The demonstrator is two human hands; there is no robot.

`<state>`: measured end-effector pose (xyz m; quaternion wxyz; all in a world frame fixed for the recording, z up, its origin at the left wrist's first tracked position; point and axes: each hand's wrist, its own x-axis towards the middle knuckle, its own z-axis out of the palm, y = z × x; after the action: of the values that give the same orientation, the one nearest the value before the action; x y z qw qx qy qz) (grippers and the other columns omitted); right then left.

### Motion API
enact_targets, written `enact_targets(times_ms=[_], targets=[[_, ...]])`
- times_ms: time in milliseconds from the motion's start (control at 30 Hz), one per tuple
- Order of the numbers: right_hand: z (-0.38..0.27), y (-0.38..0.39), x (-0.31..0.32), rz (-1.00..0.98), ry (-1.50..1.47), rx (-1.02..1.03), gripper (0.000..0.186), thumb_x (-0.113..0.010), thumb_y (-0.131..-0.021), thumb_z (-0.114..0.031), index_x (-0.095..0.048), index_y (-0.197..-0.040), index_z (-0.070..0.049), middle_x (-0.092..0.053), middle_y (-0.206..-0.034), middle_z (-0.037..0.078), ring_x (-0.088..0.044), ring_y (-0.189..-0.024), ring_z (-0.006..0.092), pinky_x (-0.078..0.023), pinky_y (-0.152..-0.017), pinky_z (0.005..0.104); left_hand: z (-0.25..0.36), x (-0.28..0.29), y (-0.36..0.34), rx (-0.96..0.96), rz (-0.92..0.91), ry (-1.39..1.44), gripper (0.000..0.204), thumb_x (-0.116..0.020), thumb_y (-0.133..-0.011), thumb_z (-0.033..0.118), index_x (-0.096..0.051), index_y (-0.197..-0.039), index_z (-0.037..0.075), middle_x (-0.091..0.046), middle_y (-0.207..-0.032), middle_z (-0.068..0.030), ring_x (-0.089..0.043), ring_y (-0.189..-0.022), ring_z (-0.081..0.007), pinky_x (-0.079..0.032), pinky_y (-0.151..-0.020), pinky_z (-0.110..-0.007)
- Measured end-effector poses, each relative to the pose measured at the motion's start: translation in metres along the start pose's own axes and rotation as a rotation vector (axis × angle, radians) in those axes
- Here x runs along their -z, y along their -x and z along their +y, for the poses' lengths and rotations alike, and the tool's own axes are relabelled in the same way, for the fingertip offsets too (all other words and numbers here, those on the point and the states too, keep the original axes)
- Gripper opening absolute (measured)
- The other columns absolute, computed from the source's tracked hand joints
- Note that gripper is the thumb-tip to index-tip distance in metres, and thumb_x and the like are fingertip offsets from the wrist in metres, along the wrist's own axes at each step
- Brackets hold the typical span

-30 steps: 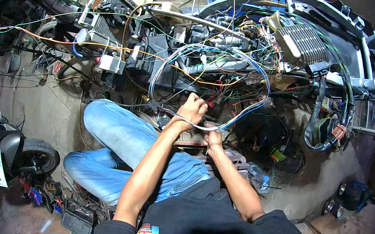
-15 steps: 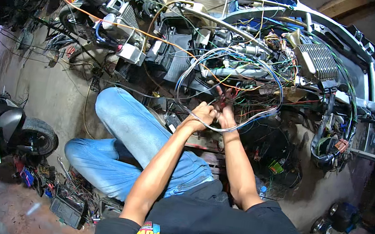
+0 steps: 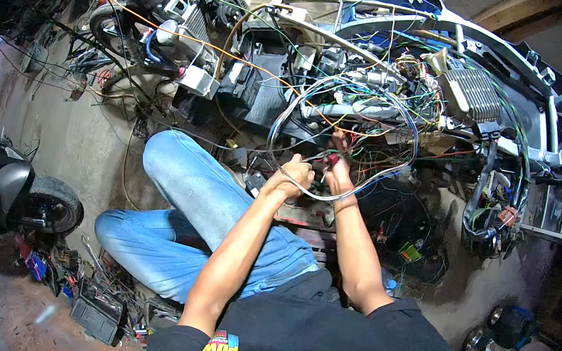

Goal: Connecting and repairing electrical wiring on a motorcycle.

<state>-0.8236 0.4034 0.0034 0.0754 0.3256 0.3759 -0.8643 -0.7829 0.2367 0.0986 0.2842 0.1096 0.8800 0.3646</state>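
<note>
Wire loop: the wire loop [image 3: 325, 199] of pale and blue strands lies ahead of your lap, before the silver frame [image 3: 550, 125]; its open face looks toward you, an oval slightly wider than tall, its long axis running left to right.
Left hand: your left hand [image 3: 297, 171] is at the loop's lower left, fingers curled in; whether it clamps a strand you cannot tell from this view.
Right hand: your right hand [image 3: 339, 175] is just beside it, fingers pointing away from you, near a small red item [image 3: 331, 159]; its grip is unclear.
Arms: both forearms reach forward, converging.
In the way: the loop's lower arc crosses at your hands; an orange wire [image 3: 261, 66] runs in from the left.
Around: finned metal box [image 3: 478, 96] beyond right; parked scooter [image 3: 5, 171] far left.
</note>
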Motion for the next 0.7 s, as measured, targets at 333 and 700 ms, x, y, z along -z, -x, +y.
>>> enact_targets(times_ms=[333, 700], targets=[[0.012, 0.078, -0.011, -0.039, -0.189, 0.083, 0.016, -0.063, -0.094, -0.016, -0.058, -0.107, -0.009, -0.062, -0.083, 0.008, -0.04, -0.045, 0.0075, -0.033, -0.037, 0.0234, -0.007, 0.098, 0.033, -0.216, 0.326, 0.249, 0.026, -0.058, -0.097, 0.026, -0.062, -0.097, 0.0, -0.059, -0.091, -0.0132, -0.06, -0.083, -0.023, -0.048, -0.077, -0.034], [0.008, 0.115, -0.057, -0.256, -0.017, 0.029, 0.034, -0.056, -0.1, -0.034, -0.055, -0.124, -0.01, -0.06, -0.095, 0.01, -0.042, -0.044, 0.005, -0.032, -0.033, 0.0201, -0.016, 0.147, 0.048, -0.086, 0.771, 0.285, 0.023, -0.053, -0.098, 0.018, -0.059, -0.09, -0.002, -0.058, -0.078, -0.0159, -0.056, -0.068, -0.0276, -0.046, -0.066, -0.037]])
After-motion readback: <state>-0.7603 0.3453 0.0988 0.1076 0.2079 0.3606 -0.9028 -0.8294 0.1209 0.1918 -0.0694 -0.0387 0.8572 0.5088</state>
